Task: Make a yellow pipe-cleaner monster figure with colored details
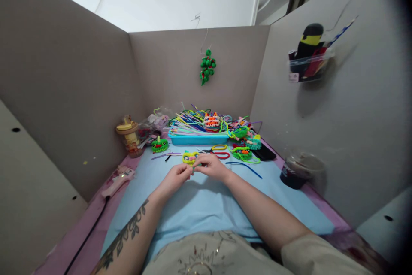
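Note:
My left hand (179,177) is closed in a pinch, its fingertips meeting those of my right hand (210,167) over the blue mat. Between them shows a bit of green pipe cleaner (193,171), mostly hidden by the fingers. Just behind my fingertips lies a yellow fuzzy pipe-cleaner figure (189,158) with eyes; my right hand partly covers it. Scissors (220,155) with red and yellow handles lie beyond my right hand. A dark blue pipe cleaner (245,167) rests to its right. Purple strips (165,155) lie to the left.
A blue tray (199,139) heaped with pipe cleaners stands at the back. Around it are a green figure (160,144), more figures (242,153), a phone (264,152), a cup (131,137), a pink glue gun (118,181) with a cord, and a dark container (292,175). Grey panels enclose three sides.

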Demonstrator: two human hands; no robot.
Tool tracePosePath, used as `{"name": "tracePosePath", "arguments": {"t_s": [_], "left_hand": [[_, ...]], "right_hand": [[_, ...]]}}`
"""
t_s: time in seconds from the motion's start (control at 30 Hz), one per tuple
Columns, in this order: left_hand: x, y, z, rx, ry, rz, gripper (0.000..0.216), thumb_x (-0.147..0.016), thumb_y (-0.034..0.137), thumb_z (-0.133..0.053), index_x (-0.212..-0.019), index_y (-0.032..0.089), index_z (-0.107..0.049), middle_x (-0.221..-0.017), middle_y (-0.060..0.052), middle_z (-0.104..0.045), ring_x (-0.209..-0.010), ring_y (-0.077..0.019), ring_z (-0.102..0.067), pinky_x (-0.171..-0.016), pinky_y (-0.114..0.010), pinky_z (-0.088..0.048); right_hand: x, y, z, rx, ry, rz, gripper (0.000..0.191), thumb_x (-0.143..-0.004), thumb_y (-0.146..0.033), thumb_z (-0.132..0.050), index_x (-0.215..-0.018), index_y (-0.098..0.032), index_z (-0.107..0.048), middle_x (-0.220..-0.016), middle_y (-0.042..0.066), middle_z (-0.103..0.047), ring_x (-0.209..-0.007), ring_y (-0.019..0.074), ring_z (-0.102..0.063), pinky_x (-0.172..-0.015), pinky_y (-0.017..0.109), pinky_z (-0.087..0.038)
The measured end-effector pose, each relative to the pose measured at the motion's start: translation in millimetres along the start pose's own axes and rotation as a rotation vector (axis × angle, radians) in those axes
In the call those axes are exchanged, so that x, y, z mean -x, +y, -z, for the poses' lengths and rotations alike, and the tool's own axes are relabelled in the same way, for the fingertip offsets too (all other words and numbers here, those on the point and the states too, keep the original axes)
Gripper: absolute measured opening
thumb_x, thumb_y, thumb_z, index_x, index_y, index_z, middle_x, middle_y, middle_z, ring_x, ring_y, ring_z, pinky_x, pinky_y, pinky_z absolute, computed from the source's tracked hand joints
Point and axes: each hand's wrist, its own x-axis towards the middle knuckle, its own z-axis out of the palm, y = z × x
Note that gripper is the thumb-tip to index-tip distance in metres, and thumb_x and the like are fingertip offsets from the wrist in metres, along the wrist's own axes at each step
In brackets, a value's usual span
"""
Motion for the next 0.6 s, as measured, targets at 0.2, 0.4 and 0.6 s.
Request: {"name": "tracePosePath", "arguments": {"t_s": [0.2, 0.4, 0.6], "left_hand": [[-2, -4, -1, 0.010, 0.060, 0.022, 0.034, -0.077, 0.047, -0.046, -0.067, 0.015, -0.052, -0.052, 0.006, -0.037, -0.047, -0.0083, -0.029, -0.047, -0.022, -0.022], [-4, -8, -1, -0.015, 0.132, 0.007, 0.034, -0.077, 0.048, -0.046, -0.067, 0.016, -0.052, -0.052, 0.006, -0.037, -0.047, -0.0086, -0.030, -0.048, -0.022, -0.024], [-7, -12, 0, -0.064, 0.217, -0.037, 0.034, -0.077, 0.046, -0.047, -0.059, 0.017, -0.047, -0.053, 0.005, -0.040, -0.050, -0.0098, -0.034, -0.050, -0.022, -0.027]], "right_hand": [[5, 4, -2, 0.048, 0.073, -0.028, 0.017, -0.076, -0.025, -0.062, -0.092, -0.020, -0.067, -0.088, 0.007, -0.064, -0.068, 0.0129, -0.058, -0.057, 0.023, -0.048], [6, 4, -8, 0.132, 0.162, 0.021, 0.008, -0.077, -0.021, -0.060, -0.081, -0.019, -0.067, -0.081, 0.007, -0.062, -0.074, 0.0154, -0.058, -0.063, 0.027, -0.048], [6, 4, -13, 0.167, 0.210, -0.053, 0.014, -0.078, -0.022, -0.059, -0.090, -0.020, -0.068, -0.074, 0.004, -0.060, -0.070, 0.0151, -0.055, -0.064, 0.027, -0.047]]}}
